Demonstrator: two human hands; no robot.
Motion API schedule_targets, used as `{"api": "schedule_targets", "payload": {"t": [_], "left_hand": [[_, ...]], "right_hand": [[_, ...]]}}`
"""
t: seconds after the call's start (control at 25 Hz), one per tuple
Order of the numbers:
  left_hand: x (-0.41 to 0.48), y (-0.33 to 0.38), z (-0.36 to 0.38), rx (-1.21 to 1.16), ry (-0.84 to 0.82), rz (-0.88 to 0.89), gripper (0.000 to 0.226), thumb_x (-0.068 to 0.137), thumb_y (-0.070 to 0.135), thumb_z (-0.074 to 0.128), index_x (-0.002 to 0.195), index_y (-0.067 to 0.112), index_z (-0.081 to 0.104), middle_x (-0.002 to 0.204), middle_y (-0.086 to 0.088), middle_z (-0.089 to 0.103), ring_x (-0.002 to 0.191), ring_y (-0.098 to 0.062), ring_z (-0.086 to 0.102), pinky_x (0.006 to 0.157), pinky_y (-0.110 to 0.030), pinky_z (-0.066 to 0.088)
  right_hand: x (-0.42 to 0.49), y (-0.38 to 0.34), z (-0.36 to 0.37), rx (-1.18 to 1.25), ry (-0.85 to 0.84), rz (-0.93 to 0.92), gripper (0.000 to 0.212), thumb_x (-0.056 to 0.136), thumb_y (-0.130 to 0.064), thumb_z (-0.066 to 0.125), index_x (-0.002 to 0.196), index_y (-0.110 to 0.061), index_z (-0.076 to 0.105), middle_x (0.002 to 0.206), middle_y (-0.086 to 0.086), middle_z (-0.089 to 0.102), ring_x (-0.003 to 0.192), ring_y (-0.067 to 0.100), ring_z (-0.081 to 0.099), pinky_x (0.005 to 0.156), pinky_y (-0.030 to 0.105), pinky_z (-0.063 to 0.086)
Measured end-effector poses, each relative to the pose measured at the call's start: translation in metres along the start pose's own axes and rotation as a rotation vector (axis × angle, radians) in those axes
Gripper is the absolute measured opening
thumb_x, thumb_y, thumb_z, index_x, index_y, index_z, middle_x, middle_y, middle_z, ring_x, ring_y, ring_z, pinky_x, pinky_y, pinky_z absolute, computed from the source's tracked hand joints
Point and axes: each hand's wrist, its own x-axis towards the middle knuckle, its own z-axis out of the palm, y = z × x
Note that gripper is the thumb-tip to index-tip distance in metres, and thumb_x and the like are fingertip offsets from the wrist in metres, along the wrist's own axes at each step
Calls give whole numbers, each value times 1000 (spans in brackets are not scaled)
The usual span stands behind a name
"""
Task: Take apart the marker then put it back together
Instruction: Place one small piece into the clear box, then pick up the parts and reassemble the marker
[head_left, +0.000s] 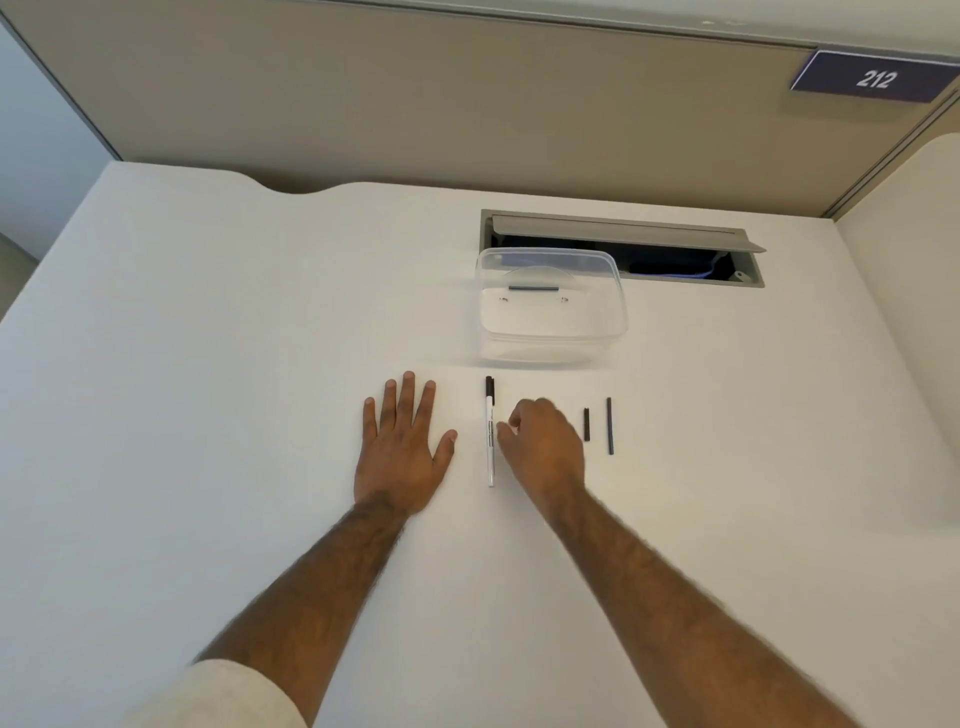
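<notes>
- well, the white tabletop (208, 364) takes up nearly all i can see, with a beige partition wall behind it and a dark sign reading 212 (875, 78) up at the right.
- a grey cable hatch (623, 228) is set into the far part of the tabletop, its flap raised, with dark space and some blue cable inside.
- a clear plastic container (550, 306) sits in front of the hatch, overlapping its near left edge; a small dark bar shows through its wall.
- my left hand (400, 452) lies flat on the tabletop, palm down, fingers spread, gripping nothing, a little to the left of the marker.
- my right hand (545, 447) is loosely curled, fingertips just beside the marker's barrel; it looks blurred, and i can't tell whether it touches the barrel or grips anything.
- the marker (490, 431) lies on the tabletop between my hands, white barrel pointing toward me, black end away.
- to the right of my right hand, a thin dark rod (609, 426) lies parallel to the marker.
- a shorter black piece (586, 424) lies between that rod and my right hand.
</notes>
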Motion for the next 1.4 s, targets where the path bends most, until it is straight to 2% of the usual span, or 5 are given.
{"api": "schedule_targets", "payload": {"t": [0.4, 0.56, 0.72, 1.2, 1.4], "left_hand": [[5, 6, -13, -87, -159, -39, 72, 103, 52, 30, 161, 18, 3, 169, -9, -11, 155, -29, -11, 125, -48, -6], [1, 20, -23, -476, -8, -106, 41, 100, 31, 57, 139, 18, 57, 158, -5, 41, 148, -23, 31, 123, -37, 21], [-5, 45, -38, -1099, -60, -377, 14, 93, 27, 69, 104, 21, 73, 107, 3, 76, 97, -16, 70, 82, -21, 52], [-7, 86, -69, -1646, -192, -453, 21, 91, 22, 74, 94, 1, 74, 94, -15, 78, 82, -24, 76, 74, -30, 61], [-4, 82, -69, -1735, -143, -514, 13, 90, 14, 74, 87, 2, 73, 83, -13, 77, 73, -22, 75, 68, -26, 61]], "right_hand": [[-9, -17, 22, -45, -81, 101, 14, 92, -22, 52, 98, -12, 60, 106, 8, 63, 95, 31, 63, 68, 32, 41], [-19, -15, 15, -21, -51, 105, 8, 90, -17, 50, 90, -12, 56, 102, 8, 62, 92, 30, 62, 67, 32, 41], [-29, -10, 0, -59, 53, -10, 13, 93, -21, 52, 92, -11, 59, 98, 6, 60, 90, 28, 60, 64, 32, 38], [-36, 12, -39, -207, 200, -365, 14, 96, -22, 54, 91, -11, 60, 94, 4, 60, 89, 24, 58, 59, 34, 37], [-19, 54, -57, -36, 249, -96, 29, 99, -35, 51, 97, -11, 66, 102, 7, 65, 98, 26, 59, 79, 39, 49]]}}
